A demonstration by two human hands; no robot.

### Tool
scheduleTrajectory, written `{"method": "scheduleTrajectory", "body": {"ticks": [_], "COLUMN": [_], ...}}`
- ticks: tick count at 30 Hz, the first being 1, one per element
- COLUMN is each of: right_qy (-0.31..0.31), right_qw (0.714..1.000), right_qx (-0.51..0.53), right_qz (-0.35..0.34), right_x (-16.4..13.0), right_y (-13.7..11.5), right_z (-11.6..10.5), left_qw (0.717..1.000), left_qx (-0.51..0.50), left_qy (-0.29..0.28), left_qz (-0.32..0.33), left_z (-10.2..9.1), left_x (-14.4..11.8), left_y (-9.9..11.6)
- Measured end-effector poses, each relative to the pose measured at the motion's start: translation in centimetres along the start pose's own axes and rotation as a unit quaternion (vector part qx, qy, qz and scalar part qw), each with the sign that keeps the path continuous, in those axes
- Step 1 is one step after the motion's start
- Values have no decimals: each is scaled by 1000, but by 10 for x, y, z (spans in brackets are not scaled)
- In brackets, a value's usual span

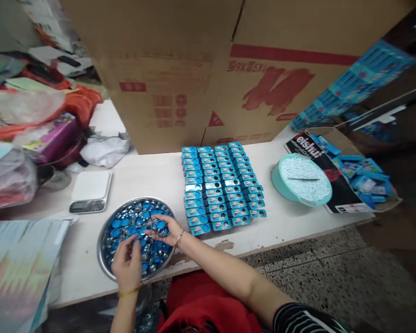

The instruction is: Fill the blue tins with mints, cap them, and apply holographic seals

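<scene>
A round steel basin (pixel 102 252) on the table is heaped with small round metal caps (pixel 116 224), blue on one face and silvery on the other. Over its right side, my right hand (pixel 169 230) is palm up with fingers curled, cradling several of these caps. My left hand (pixel 127 261) is above the front of the basin, thumb and fingertips drawn together at what looks like one blue cap, partly hidden by the fingers. Right of the basin stand rows of small blue printed boxes (pixel 213 199), stacked closely in several columns.
A green tub (pixel 280 185) of small white pieces, with dark tweezers (pixel 303 179) on top, stands at right. Beyond it, an open carton (pixel 346 210) holds blue packets. Large cardboard boxes (pixel 194 92) wall the back. A white scale (pixel 92 187) and bagged clutter are at left.
</scene>
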State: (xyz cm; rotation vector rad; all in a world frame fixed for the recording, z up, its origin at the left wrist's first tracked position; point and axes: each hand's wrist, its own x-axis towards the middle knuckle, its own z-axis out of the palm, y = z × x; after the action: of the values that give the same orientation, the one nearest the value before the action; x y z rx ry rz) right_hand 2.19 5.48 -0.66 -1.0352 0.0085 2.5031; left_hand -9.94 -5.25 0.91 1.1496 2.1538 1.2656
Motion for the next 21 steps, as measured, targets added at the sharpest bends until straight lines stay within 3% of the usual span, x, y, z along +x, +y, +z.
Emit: {"method": "scheduleTrajectory", "body": {"ticks": [3,6,11,14,17,21], "right_qy": [-71,-106,-47,5,33,20], "right_qw": [997,994,997,995,994,994], "right_qx": [-3,-14,-29,-37,-24,20], "right_qz": [3,-10,-53,-89,-106,-108], "right_x": [-28,-69,-148,-186,-207,-208], "right_y": [-28,-62,-126,-162,-190,-218], "right_z": [-20,-47,-117,-163,-194,-202], "left_qw": [993,987,971,955,954,965], "left_qx": [-56,-82,-102,-60,-12,65], "left_qy": [32,-12,-159,-254,-266,-233], "left_qz": [-101,-141,-143,-143,-136,-98], "left_z": [15,56,153,202,237,282], "left_x": [8,17,10,-5,-2,53], "left_y": [13,43,107,131,147,168]}}
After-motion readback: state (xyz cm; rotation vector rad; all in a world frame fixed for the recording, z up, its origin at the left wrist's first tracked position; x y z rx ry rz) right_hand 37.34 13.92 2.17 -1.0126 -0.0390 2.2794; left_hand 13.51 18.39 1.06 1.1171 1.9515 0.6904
